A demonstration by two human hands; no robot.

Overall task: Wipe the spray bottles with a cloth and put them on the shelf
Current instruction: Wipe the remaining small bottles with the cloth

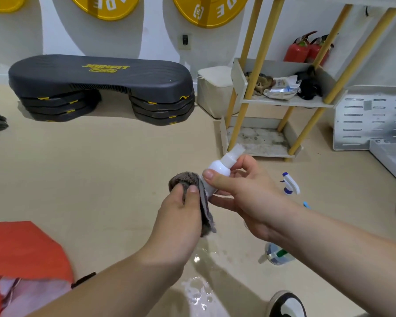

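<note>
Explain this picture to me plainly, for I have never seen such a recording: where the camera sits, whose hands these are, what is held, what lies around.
There is no machine here. One camera worn on a person's head looks forward and down, so you see that person's own arms. The left hand grips a grey-brown cloth against a small white spray bottle, which the right hand pinches between thumb and fingers. The hands work above a beige floor, not a table. On the floor to the right are a white-and-blue trigger sprayer, partly hidden by the arm, and a clear bottle. A wet patch shines below the hands. Behind stands the shelf with yellow posts, holding a few odds and ends.
</note>
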